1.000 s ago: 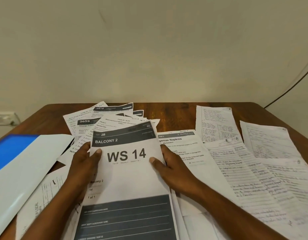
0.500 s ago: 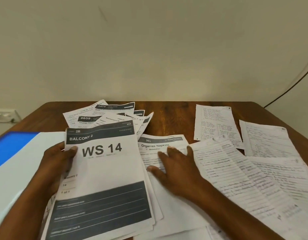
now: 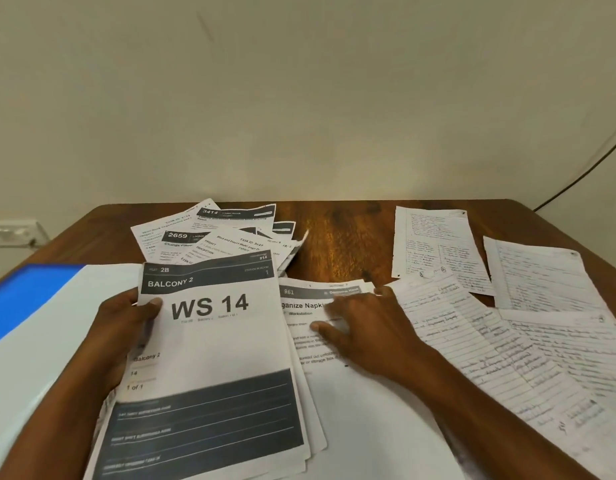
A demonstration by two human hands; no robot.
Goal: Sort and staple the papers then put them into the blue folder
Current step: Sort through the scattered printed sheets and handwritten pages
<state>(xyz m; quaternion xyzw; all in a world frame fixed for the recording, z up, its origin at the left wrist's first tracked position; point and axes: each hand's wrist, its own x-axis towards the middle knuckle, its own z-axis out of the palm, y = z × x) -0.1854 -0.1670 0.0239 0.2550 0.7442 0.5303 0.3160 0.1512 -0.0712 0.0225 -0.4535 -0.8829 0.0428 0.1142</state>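
Your left hand [image 3: 126, 327] pinches the WS 14 stack [image 3: 209, 358] near the desk's [image 3: 341, 237] front edge, keeping it together; your right hand [image 3: 365, 327], fingers flat, steadies the napkins sheet [image 3: 306, 306].

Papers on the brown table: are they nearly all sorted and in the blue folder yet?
Not nearly. Done: printed sheets sit left, handwritten lined sheets right. In hand: the left hand holds the printed "WS 14" stack, while the right hand rests flat on the "Organize Napkins" sheet. Left: gathering the loose fanned printed sheets, stapling (no stapler shows), and filling the blue folder.
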